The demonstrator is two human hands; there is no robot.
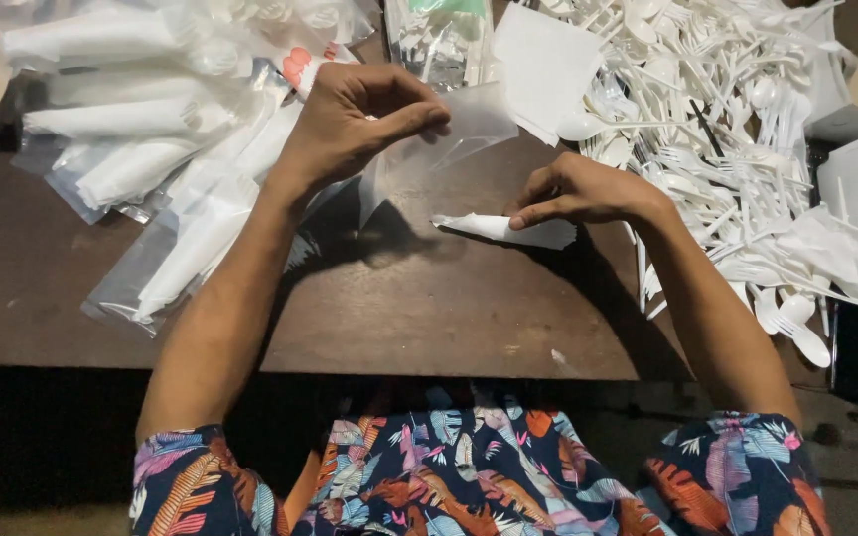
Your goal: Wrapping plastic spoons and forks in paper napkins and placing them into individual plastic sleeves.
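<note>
Clear plastic bag (pixel 449 139) in left hand (pixel 350 124) grip, right hand (pixel 578 194) pinching rolled napkin (pixel 508 230)

Both hands pinch, left hand (pixel 350 124) raised, right hand (pixel 580 194) lower.

table (pixel 419 308): showing dark brown
cutlery pile (pixel 737 109): showing white throughout
rolled napkin (pixel 508 230): showing white
plastic sleeve (pixel 449 139): appearing clear, slightly cloudy
packed bags (pixel 151 159): appearing clear over white contents
clothing (pixel 469 476): displaying navy with orange, pink and blue leaf print
</note>
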